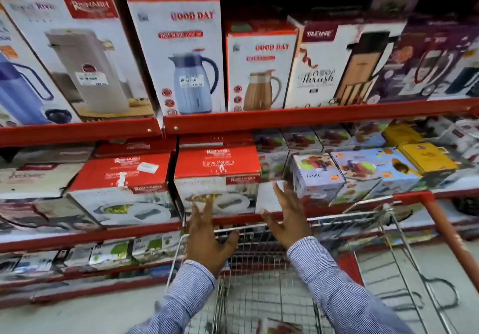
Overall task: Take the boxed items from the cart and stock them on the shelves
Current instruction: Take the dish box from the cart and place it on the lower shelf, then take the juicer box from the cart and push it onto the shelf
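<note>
**Hands open at middle shelf; casserole box seated, cart nearly bare**

Both hands raised over cart front, fingers spread, gripping nothing. Left hand open, fingertips at lower front face of red-and-white casserole box; contact or a small gap, cannot tell. Right hand open, palm turned inward, just beside box's right edge, in front of narrow gap between it and small juicer box.

Casserole box sitting on middle shelf, upright, front face flush with shelf lip, touching neighbouring box of same brand on left. More boxes stacked behind and above. Upper shelf full of flask cartons.

Wire cart directly below hands, red handle at right. Basket mostly empty as seen; one dark item at bottom edge, blurred, not identified.

Handling judgement: printed cardboard, stiff at edges, likely to dent at panel centres. Contents pictured as serving dishes, so probably moderately heavy and breakable; no dropping or slamming. Glossy faces possibly slick. Best hold: two palms on opposite side panels, low down, or one hand under base. Gap at right tight; fingers at risk of pinching when squaring box.
</note>
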